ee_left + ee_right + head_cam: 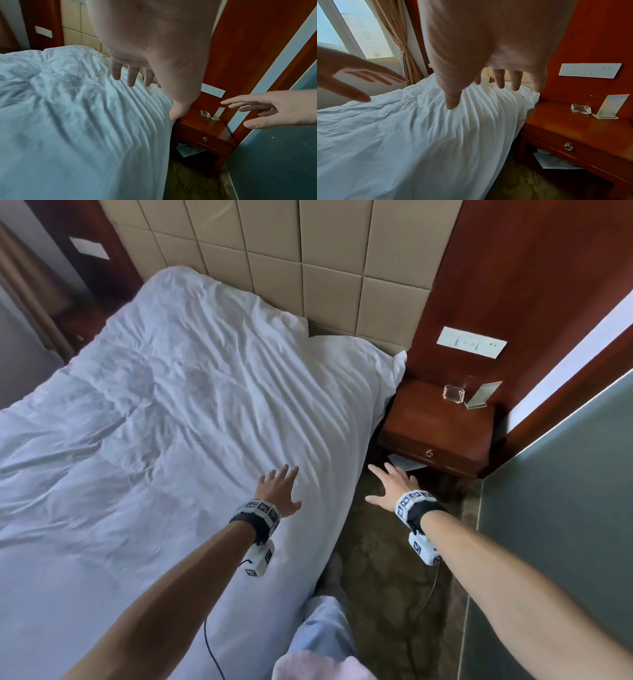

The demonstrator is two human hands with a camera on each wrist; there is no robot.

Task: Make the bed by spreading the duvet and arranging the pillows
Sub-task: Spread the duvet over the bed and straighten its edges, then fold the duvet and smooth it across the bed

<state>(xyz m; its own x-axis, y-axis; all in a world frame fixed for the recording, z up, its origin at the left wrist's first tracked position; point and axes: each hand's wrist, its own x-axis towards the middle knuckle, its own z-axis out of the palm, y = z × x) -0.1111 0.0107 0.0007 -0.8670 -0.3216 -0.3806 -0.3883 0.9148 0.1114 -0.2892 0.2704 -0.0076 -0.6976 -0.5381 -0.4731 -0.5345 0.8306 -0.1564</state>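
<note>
A wrinkled white duvet (154,405) (68,115) (411,128) covers the bed up to the padded headboard (274,251) and hangs over the near side. At the head end a white pillow (352,354) shows beside the duvet's top corner. My left hand (279,489) (145,47) hovers open over the duvet's near edge, fingers spread, holding nothing. My right hand (394,484) (488,54) is open too, fingers spread, in the air over the floor between the bed and the nightstand.
A wooden nightstand (442,429) stands right of the bed with a glass ashtray (454,394) and a clear card stand (483,395). A switch panel (471,342) is on the wood wall. Patterned carpet (387,594) lies between bed and green wall (565,542). A window with curtain (388,27) is beyond the bed.
</note>
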